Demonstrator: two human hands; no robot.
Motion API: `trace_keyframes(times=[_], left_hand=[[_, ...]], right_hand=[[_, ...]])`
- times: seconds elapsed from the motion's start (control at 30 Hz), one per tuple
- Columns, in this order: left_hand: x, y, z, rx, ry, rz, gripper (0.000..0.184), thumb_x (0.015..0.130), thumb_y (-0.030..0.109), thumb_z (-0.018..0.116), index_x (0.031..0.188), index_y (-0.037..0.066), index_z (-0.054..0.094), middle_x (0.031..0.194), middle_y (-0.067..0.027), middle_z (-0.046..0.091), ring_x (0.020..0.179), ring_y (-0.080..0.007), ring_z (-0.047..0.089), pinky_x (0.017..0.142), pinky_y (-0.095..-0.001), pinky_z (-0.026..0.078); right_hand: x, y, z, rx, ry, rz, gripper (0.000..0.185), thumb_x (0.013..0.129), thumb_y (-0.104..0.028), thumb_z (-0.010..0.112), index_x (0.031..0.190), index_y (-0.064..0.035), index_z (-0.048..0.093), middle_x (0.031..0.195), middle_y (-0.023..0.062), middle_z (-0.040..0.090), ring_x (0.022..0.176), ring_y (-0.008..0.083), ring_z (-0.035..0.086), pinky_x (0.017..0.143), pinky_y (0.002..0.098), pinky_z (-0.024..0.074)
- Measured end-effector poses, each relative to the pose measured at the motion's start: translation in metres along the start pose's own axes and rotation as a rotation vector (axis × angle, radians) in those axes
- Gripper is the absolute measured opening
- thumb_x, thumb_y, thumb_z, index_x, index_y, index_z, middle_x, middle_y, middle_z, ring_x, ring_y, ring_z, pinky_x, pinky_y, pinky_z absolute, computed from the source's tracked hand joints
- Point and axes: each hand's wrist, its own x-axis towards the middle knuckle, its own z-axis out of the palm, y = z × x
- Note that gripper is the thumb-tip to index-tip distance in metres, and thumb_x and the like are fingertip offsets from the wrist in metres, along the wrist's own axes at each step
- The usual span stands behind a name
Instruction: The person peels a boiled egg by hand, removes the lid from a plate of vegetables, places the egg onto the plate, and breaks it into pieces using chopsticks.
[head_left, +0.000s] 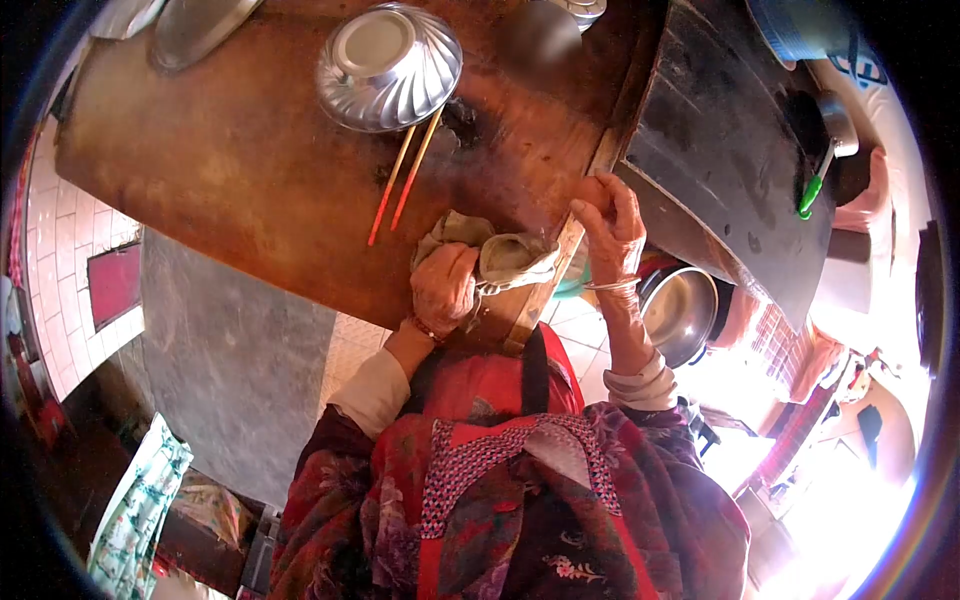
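My left hand (443, 292) is closed on a crumpled beige-grey cloth (515, 260), which lies bunched on the brown table near its front edge. My right hand (612, 225) is raised at the table's right rim, clear of the cloth. Its fingers are curled in towards the thumb; anything between them is too small or hidden to make out. A pale wooden strip (545, 285) runs along the table edge between my hands. Beyond the cloth, two chopsticks (405, 185) with red ends lean out from under an upturned, fluted metal bowl (390, 65).
The brown table (230, 170) fills the upper middle. At right stands a dark slab-like surface (720, 150), with a green-handled utensil (812, 190) on it. A metal pot (680, 315) sits low beside my right forearm. A round metal lid or tray (200, 30) lies at far left.
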Motion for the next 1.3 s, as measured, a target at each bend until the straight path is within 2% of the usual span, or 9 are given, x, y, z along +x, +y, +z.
trace_keyframes(times=[0.2,0.4,0.53,0.73,0.9,1.0,1.07,1.17,1.3], left_hand=[[0.004,0.001,-0.001,-0.013,0.035,0.018,0.023,0.074,0.008,0.055,0.096,0.002,0.06,0.086,-0.0127,0.058,0.077,-0.0308,0.06,0.066,-0.0374,0.05],[-0.003,-0.004,0.003,-0.053,-0.013,0.008,0.022,0.08,0.009,0.051,0.099,0.0,0.057,0.091,-0.0171,0.058,0.078,-0.0348,0.06,0.067,-0.0406,0.05],[-0.002,-0.004,0.002,-0.065,-0.013,0.025,0.02,0.081,0.008,0.051,0.099,0.001,0.057,0.09,-0.0172,0.058,0.077,-0.0351,0.06,0.066,-0.0413,0.049],[0.019,0.015,-0.026,-0.393,-0.08,-0.397,0.015,0.092,0.007,0.047,0.103,0.001,0.054,0.091,-0.0135,0.059,0.074,-0.0258,0.06,0.067,-0.0358,0.049],[0.041,0.028,-0.028,-0.357,-0.16,-0.293,0.024,0.085,0.006,0.056,0.109,0.001,0.055,0.095,-0.0157,0.057,0.084,-0.0285,0.058,0.075,-0.0375,0.047],[0.041,0.032,-0.015,-0.06,-0.202,0.038,0.035,0.08,0.009,0.059,0.114,0.001,0.053,0.1,-0.0148,0.055,0.092,-0.0304,0.054,0.081,-0.0412,0.044],[0.033,0.039,-0.014,0.077,-0.475,0.041,0.044,0.075,0.013,0.063,0.117,0.002,0.051,0.104,-0.0136,0.053,0.096,-0.0319,0.051,0.082,-0.0429,0.041],[0.027,0.042,-0.017,0.076,-0.509,0.061,0.049,0.073,0.014,0.065,0.118,0.002,0.051,0.105,-0.0127,0.051,0.094,-0.0303,0.051,0.08,-0.0414,0.042],[0.02,0.039,-0.015,0.038,-0.525,0.052,0.048,0.075,0.016,0.062,0.119,0.004,0.049,0.106,-0.014,0.051,0.094,-0.033,0.05,0.08,-0.0436,0.04]], right_hand=[[-0.009,0.023,0.019,-0.502,-0.129,-0.25,0.048,0.07,-0.014,0.066,0.116,-0.007,0.055,0.106,0.0155,0.054,0.097,0.0326,0.054,0.085,0.0396,0.0449],[-0.001,0.025,0.01,-0.416,-0.218,-0.151,0.047,0.069,-0.01,0.065,0.114,-0.0065,0.053,0.105,0.0161,0.055,0.096,0.0336,0.055,0.083,0.0394,0.0456],[-0.004,-0.004,0.009,-0.042,-0.116,-0.084,0.056,0.063,-0.012,0.071,0.116,-0.0075,0.052,0.103,0.0146,0.057,0.093,0.0322,0.058,0.081,0.0371,0.0473],[-0.021,-0.036,0.009,0.293,-0.198,0.095,0.063,0.061,-0.014,0.08,0.116,-0.0053,0.052,0.104,0.0131,0.058,0.096,0.0239,0.059,0.082,0.0332,0.0481],[-0.025,-0.044,0.004,0.637,-0.347,0.165,0.069,0.064,-0.012,0.081,0.122,-0.0034,0.044,0.109,0.0076,0.056,0.1,0.0155,0.055,0.087,0.03,0.0466],[-0.026,-0.042,0.006,0.773,-0.28,0.234,0.071,0.064,-0.011,0.081,0.124,-0.0039,0.043,0.11,0.0081,0.056,0.101,0.0151,0.054,0.086,0.03,0.0466],[-0.02,-0.036,0.005,0.691,-0.22,0.169,0.066,0.064,-0.011,0.08,0.12,-0.0038,0.046,0.107,0.0087,0.057,0.099,0.017,0.055,0.084,0.0305,0.0464],[0.002,-0.034,-0.003,0.124,-0.131,-0.209,0.054,0.063,-0.016,0.075,0.111,-0.0058,0.051,0.097,0.0131,0.055,0.085,0.0332,0.056,0.077,0.0377,0.0463],[-0.003,0.014,0.02,-0.063,-0.031,-0.219,0.046,0.064,-0.015,0.072,0.105,-0.0061,0.053,0.095,0.0144,0.055,0.084,0.0365,0.055,0.074,0.0407,0.0461]])
